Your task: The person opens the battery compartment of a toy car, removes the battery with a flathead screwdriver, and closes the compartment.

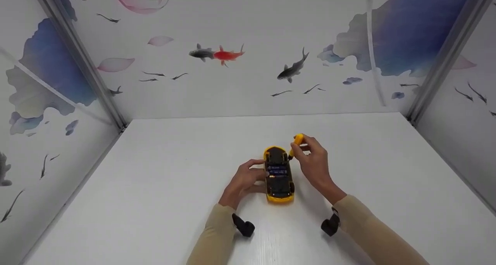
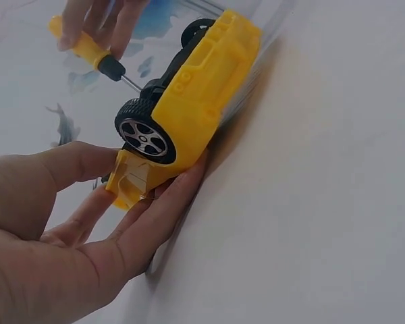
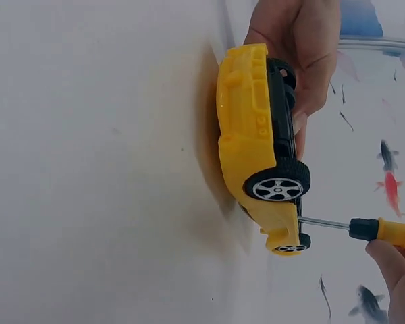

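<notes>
A yellow toy car (image 1: pixel 280 199) lies upside down on the white table, its black underside facing up. Blue batteries (image 1: pixel 277 172) show in a recess midway along that underside. My left hand (image 1: pixel 245 178) holds the car by its left side; in the left wrist view, thumb and fingers grip the yellow body (image 2: pixel 196 101) beside a wheel (image 2: pixel 146 137). Between thumb and fingers, my right hand (image 1: pixel 316 165) grips a yellow-handled screwdriver (image 1: pixel 298 140). Its metal shaft (image 3: pixel 322 222) slants down to the car's underside near the far right wheel, where the tip is hidden.
White panels printed with fish and petals stand behind and on both sides of the table (image 1: pixel 155 203), with grey metal posts (image 1: pixel 77 55) at the back corners. A black wrist camera (image 1: pixel 244 225) sits at the left sleeve, another camera (image 1: pixel 330 224) at the right.
</notes>
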### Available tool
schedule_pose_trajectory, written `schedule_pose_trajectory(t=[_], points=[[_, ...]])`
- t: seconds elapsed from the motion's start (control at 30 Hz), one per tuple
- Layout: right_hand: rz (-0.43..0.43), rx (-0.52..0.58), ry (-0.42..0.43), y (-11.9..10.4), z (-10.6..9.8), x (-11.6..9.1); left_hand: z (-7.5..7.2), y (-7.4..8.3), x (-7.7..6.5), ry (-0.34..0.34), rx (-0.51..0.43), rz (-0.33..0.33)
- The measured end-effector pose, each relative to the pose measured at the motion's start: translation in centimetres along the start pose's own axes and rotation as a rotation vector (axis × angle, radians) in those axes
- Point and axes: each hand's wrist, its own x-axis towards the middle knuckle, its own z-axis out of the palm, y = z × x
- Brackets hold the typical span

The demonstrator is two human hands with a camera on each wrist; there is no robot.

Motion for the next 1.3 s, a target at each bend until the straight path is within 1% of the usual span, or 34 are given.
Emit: schedule_pose_trajectory(t=[0.1, 0.2, 0.27, 0.4, 0.47, 0.67, 0.8, 0.9, 1.0, 1.13, 1.3], points=[[0.047, 0.051, -0.015, 0.4, -0.2, 0.0, 0.0, 0.0, 0.0, 0.001, 0.004, -0.007], [0.132, 0.131, -0.029, 0.9, -0.5, 0.1, 0.0, 0.0, 0.1, 0.017, 0.018, -0.013], [0.196, 0.207, -0.015, 1.3, -0.8, 0.1, 0.0, 0.1, 0.2, 0.026, 0.030, -0.017], [0.297, 0.304, 0.038, 2.2, -1.4, 0.1, 0.0, 0.1, 0.2, 0.023, 0.010, -0.038], [0.322, 0.330, 0.059, 2.7, -1.6, 0.1, 0.0, 0.0, 0.1, 0.014, 0.006, -0.041], [0.348, 0.372, 0.069, 3.4, -1.8, 0.0, -0.1, 0.0, 0.3, 0.015, -0.004, -0.052], [0.324, 0.341, 0.046, 3.2, -2.0, 0.0, -0.1, 0.0, 0.3, 0.018, -0.010, -0.060], [0.279, 0.313, 0.024, 2.4, -2.3, 0.0, -0.1, 0.1, 0.3, 0.014, -0.015, -0.060], [0.260, 0.303, 0.023, 1.5, -2.7, 0.0, -0.1, 0.2, 0.2, 0.008, -0.021, -0.059], [0.212, 0.285, 0.015, 0.6, -3.0, -0.3, -0.1, 0.2, 0.1, 0.006, -0.025, -0.056], [0.149, 0.256, 0.000, 0.4, -2.8, -0.7, 0.0, 0.1, 0.0, 0.005, -0.006, -0.051]])
